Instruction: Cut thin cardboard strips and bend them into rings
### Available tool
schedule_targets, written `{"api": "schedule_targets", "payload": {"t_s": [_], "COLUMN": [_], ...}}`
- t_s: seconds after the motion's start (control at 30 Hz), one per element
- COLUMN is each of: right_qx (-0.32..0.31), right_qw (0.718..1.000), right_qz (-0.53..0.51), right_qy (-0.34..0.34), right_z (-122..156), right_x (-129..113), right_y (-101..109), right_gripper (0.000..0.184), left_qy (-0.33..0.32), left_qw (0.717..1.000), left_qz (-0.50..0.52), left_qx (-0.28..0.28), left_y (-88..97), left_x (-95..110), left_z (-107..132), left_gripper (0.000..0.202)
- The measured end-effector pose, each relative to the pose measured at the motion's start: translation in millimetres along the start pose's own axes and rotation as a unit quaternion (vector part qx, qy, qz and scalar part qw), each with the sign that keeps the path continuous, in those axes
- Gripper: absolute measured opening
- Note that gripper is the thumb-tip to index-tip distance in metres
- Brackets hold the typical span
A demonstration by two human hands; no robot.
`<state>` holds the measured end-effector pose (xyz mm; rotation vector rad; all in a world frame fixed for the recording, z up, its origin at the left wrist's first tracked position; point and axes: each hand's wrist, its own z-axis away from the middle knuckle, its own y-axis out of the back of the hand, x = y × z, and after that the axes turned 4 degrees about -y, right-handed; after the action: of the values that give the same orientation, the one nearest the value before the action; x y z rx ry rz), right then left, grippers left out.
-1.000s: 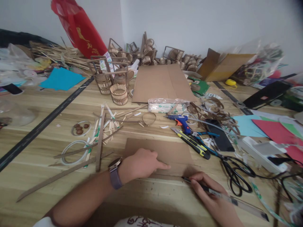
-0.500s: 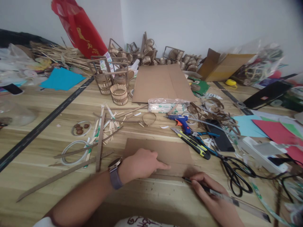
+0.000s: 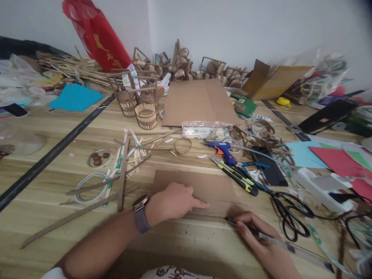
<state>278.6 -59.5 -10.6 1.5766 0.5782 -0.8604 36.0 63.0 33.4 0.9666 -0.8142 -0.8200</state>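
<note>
A brown cardboard sheet (image 3: 203,188) lies flat on the wooden floor in front of me. My left hand (image 3: 174,201), with a watch on the wrist, presses down on its near edge, index finger stretched toward the right. My right hand (image 3: 258,242) is closed round a thin dark blade or pen (image 3: 232,222) whose tip touches the cardboard's near right corner. A long clear ruler (image 3: 302,254) runs under this hand toward the right.
Right of the sheet lie a yellow-black utility knife (image 3: 235,176), a blue glue gun (image 3: 222,149), black scissors (image 3: 290,217) and a phone (image 3: 269,166). Cardboard strips and sticks (image 3: 124,162) lie at left. A larger cardboard sheet (image 3: 199,100) and small woven baskets (image 3: 145,115) sit farther back.
My right hand has slid slightly toward me and to the right along the cardboard's edge with the tool. The left hand stays put.
</note>
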Motion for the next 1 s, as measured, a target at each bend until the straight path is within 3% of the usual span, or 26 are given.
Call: {"api": "schedule_targets", "payload": {"t_s": [0.6, 0.8, 1.0], "right_qx": [-0.002, -0.039, -0.010], "right_qw": [1.000, 0.999, 1.000], "right_qz": [0.003, 0.018, 0.011], "right_qy": [-0.010, 0.005, -0.007], "right_z": [-0.7, -3.8, -1.5], "right_x": [-1.4, 9.6, 11.9], "right_y": [3.5, 8.9, 8.6], "right_gripper": [0.032, 0.032, 0.028], "left_qy": [-0.001, 0.000, 0.002], "left_qw": [1.000, 1.000, 1.000], "left_qz": [-0.004, -0.003, -0.003], "left_qx": [0.001, -0.001, -0.010], "left_y": [-0.4, -1.1, -0.6], "left_x": [-0.3, -0.7, -0.7], "left_z": [0.6, -0.1, -0.6], "left_gripper": [0.058, 0.058, 0.058]}}
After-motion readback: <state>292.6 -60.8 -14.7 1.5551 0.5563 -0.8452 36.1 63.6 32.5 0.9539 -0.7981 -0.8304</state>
